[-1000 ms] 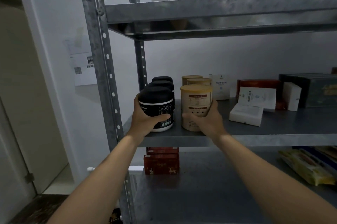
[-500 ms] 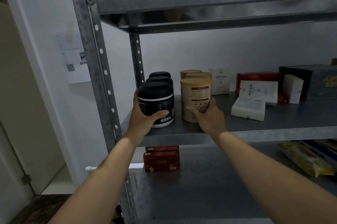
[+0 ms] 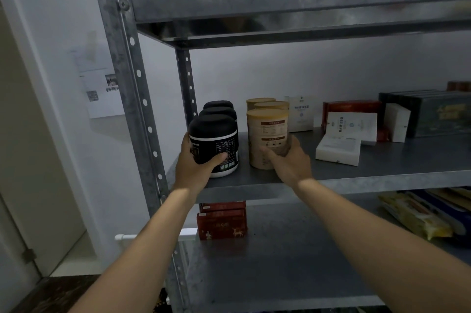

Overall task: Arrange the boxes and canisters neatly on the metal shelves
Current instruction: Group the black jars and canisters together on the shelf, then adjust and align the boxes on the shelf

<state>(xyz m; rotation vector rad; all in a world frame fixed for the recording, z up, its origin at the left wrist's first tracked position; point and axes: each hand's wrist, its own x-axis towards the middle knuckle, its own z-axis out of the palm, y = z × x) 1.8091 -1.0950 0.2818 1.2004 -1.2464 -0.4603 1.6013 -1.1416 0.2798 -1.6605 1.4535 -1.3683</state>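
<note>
Fingers (image 3: 220,157) of the left hand (image 3: 193,170) were wrapped around the front black canister (image 3: 215,144), thumb across its label, the rest behind its left side. Right hand (image 3: 290,159) clasped the front tan canister (image 3: 267,139) low down, fingers curled round its right side and base.

Both canisters stood upright on the middle shelf (image 3: 382,175), near its front edge at the left end. Long axes vertical. Small gap between the two, not touching.

Behind each one sat a short row of the same kind: two more black canisters (image 3: 219,108), two more tan ones (image 3: 270,104), running back toward the wall. So each held canister was the head of its row, and the rows ran straight away from the hands.

Key relation, as I judged it: any squaring-up push goes away from the body, along the rows. Left hand was nearer the upright post (image 3: 132,98), so little room leftwards.

Loose white boxes (image 3: 337,150) lay to the right of the tan row, well apart and not yet lined up.
</note>
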